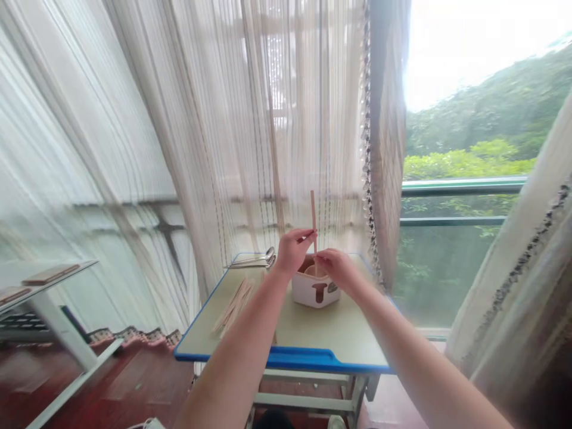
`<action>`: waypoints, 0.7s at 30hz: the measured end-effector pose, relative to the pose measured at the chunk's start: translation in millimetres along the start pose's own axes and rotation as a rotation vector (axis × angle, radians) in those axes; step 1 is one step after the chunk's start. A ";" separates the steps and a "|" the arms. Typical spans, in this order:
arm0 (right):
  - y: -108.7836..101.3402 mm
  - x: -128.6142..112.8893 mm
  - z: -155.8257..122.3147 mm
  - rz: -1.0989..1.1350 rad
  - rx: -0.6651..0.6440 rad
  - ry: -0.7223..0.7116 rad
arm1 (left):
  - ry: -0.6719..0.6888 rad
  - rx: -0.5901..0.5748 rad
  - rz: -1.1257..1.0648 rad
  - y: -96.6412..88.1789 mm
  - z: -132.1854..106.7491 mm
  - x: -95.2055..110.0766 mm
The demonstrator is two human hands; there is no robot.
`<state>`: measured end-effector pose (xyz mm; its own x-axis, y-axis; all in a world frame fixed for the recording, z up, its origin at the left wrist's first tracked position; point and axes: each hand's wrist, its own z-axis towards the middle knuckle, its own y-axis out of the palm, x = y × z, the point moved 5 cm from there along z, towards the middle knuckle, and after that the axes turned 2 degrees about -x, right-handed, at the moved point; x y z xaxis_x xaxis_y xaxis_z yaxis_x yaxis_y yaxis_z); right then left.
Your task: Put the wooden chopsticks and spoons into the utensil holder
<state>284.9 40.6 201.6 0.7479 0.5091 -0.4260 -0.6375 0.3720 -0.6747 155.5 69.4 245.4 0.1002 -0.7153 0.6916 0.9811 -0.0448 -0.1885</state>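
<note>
A single wooden chopstick [313, 210] stands nearly upright over a white box [308, 290] with brown markings. My left hand [294, 247] pinches the chopstick around its middle. Lower down, close to the box's rim, the fingers of my right hand [336, 266] close on the same stick. Its bottom end reaches into the box, where a brown inside and something rounded and pale show in part. On the desk to the left of the box lies a loose bunch of chopsticks [236, 304], partly behind my left forearm.
Metal spoons [261, 258] lie at the desk's back left. The small desk [308, 329] has a blue edge. Sheer curtains [250, 119] hang right behind it. Another table [49, 274] stands at the left, and a window with a railing [462, 188] is at the right.
</note>
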 end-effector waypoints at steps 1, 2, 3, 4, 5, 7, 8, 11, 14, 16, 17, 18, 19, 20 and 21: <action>-7.4 4.9 7.6 -0.034 0.004 0.008 | 0.022 -0.023 -0.007 7.6 11.4 2.3; -13.2 9.7 14.3 -0.069 0.009 0.016 | 0.034 -0.041 -0.011 14.2 21.8 2.9; -17.4 14.5 20.3 -0.103 0.013 0.024 | 0.040 -0.051 -0.011 19.7 31.2 2.1; -20.4 19.2 25.6 -0.133 0.018 0.032 | 0.041 -0.058 -0.003 24.4 39.4 0.2; -21.8 23.8 30.2 -0.155 0.016 0.040 | 0.042 -0.060 0.014 28.2 46.7 -2.6; -21.2 33.1 37.7 -0.176 0.006 0.062 | 0.049 -0.061 0.057 33.8 58.0 -10.0; -19.6 37.6 40.9 -0.181 -0.001 0.075 | 0.051 -0.057 0.075 35.6 62.3 -14.6; -11.3 50.3 48.5 -0.201 -0.011 0.107 | 0.034 -0.032 0.107 38.1 70.3 -30.9; 1.1 63.2 53.4 -0.233 -0.030 0.126 | 0.013 -0.025 0.153 39.1 72.5 -46.9; 10.9 71.9 54.5 -0.250 -0.062 0.127 | 0.017 0.007 0.193 37.2 72.0 -54.5; 16.0 76.0 54.3 -0.254 -0.085 0.121 | 0.028 0.031 0.210 35.5 71.4 -56.9; 20.9 79.8 53.7 -0.256 -0.107 0.113 | 0.045 0.052 0.221 33.8 70.8 -58.6; 25.3 83.1 52.7 -0.253 -0.125 0.104 | 0.063 0.065 0.225 32.3 70.2 -60.0; 28.9 86.0 51.6 -0.249 -0.136 0.095 | 0.078 0.068 0.223 31.2 69.9 -61.5; 31.7 88.4 50.4 -0.244 -0.141 0.089 | 0.086 0.060 0.215 30.6 69.9 -63.3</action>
<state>321.4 136.5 172.9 0.8929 0.3461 -0.2879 -0.4098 0.3599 -0.8382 190.7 162.1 244.6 0.2961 -0.7609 0.5773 0.9469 0.1548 -0.2817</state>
